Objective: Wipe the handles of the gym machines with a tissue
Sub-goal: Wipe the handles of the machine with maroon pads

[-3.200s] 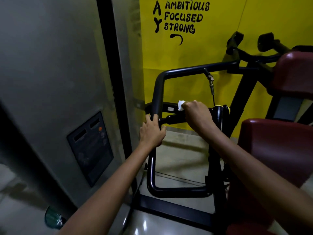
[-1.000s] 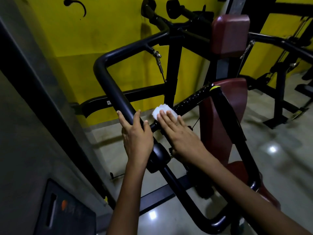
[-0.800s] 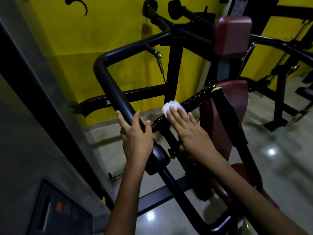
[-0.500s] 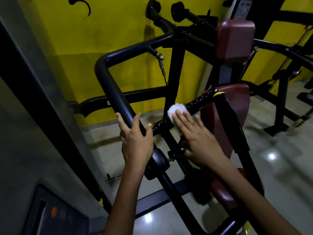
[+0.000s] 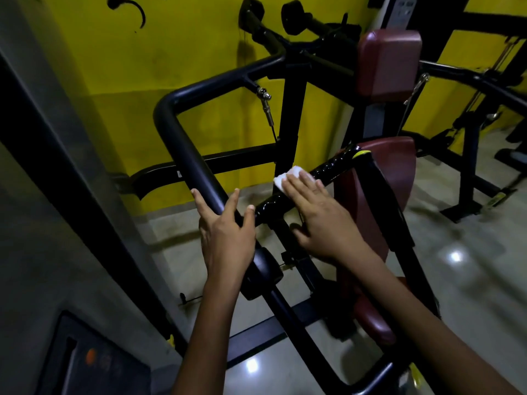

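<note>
right hand (image 5: 325, 220) flat grip, pressing crumpled white tissue (image 5: 286, 178) | glossy ribbed handle (image 5: 328, 169) | left hand (image 5: 226, 238) open

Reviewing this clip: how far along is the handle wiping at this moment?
In hand: the right hand presses a white tissue flat on the glossy black grip, about midway along it, while the left hand steadies the frame bar. Left: the grip's yellow-tipped end and the upper handles. Nothing shows what is already clean.

Handle (image 5: 328, 169): glossy black ribbed grip. Frame tube (image 5: 182, 155), 9 o'clock of it: smooth painted metal, satin sheen. Tissue (image 5: 288, 176): white soft paper. Seat pad (image 5: 396, 166), 3 o'clock: maroon vinyl. Floor (image 5: 470, 266): polished, reflective.
</note>
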Demonstrator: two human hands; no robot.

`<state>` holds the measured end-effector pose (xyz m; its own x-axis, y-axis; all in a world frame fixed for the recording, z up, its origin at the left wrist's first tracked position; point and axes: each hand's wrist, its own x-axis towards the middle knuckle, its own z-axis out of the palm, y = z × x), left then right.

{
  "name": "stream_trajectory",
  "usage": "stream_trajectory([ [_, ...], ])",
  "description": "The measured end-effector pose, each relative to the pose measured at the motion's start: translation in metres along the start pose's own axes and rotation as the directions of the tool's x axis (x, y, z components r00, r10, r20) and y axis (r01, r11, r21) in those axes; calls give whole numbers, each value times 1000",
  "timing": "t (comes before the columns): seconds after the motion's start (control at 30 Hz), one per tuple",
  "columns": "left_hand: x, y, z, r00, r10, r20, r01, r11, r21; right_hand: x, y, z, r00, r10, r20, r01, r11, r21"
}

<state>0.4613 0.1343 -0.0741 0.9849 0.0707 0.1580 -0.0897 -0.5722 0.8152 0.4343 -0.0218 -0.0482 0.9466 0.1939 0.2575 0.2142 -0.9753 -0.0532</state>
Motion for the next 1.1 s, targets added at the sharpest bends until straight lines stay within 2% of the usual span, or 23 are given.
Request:
stream_trajectory([
  [0.1,0,0,1,1000,3,-6,-3,1000,6,-15,0,5,999,-10,35,10,1000,-2],
  [0.27,0,0,-1,1000,-8,7,8,999,34,-7,7,-4,997,71,8,-71,997,-9],
  [0.43,-22,15,5,993,-89,82,60,951,303,-15,-3,1,998,5,62,-6,1000,23],
  [0.5,-30,21,8,990,-89,106,46,936,350,-16,4,-2,999,22,43,-22,1000,17],
  [0.63,-31,23,6,990,-82,112,40,943,330,1,12,-9,991,134,31,-136,989,64],
  [0.8,-33,23,6,991,-64,117,21,942,334,-16,6,-4,995,47,86,-52,997,63],
  [0.97,-32,23,5,991,-62,122,16,939,344,-9,15,-11,987,146,65,-149,988,36],
  [1.1,-33,23,4,991,-61,121,16,940,341,-15,5,-5,992,45,121,-57,994,97],
])
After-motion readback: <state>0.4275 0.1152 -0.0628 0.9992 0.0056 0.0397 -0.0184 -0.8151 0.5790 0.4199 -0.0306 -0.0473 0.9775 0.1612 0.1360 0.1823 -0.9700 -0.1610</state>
